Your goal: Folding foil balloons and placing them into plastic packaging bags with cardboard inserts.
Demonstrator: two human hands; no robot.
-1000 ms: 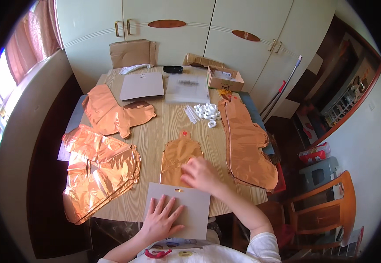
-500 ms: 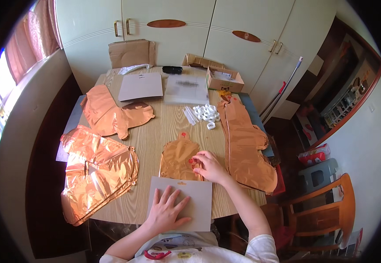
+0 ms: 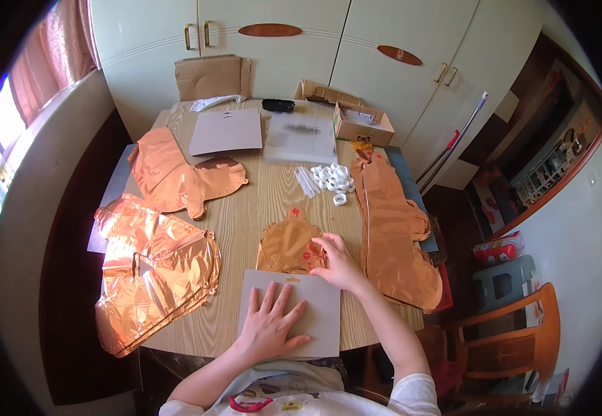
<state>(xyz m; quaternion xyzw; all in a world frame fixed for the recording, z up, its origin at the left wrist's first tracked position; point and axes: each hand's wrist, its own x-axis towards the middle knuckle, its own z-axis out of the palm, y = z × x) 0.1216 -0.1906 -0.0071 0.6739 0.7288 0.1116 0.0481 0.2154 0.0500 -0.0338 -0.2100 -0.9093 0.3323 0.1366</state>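
A grey card (image 3: 325,322) is pressed on by the left hand (image 3: 271,326) at the near edge of the desk (image 3: 235,236). The fingers of this hand are spread wide and flat, and nothing is gripped by them. A small slot is cut in the card near its far edge.

A small copper foil shape (image 3: 281,241) is laid on the desk, just past the card, and its near end is met by the card's far edge. Red marks can be seen on its narrow top and near its right side. That right side is reached by the right hand (image 3: 340,265). The thumb and first finger are bent toward each other there, but it cannot be told if the foil is pinched.

On the left, a shiny foil piece (image 3: 166,267) is placed near the edge, with a duller foil piece (image 3: 159,166) laid just past it. On the right, a long foil piece (image 3: 391,243) is stretched along the side. White rings (image 3: 332,178) are heaped in the middle, beside white sticks (image 3: 306,182). Farther back, a bigger grey card (image 3: 226,132), a clear bag (image 3: 301,145) and a cardboard box (image 3: 364,132) can be seen.
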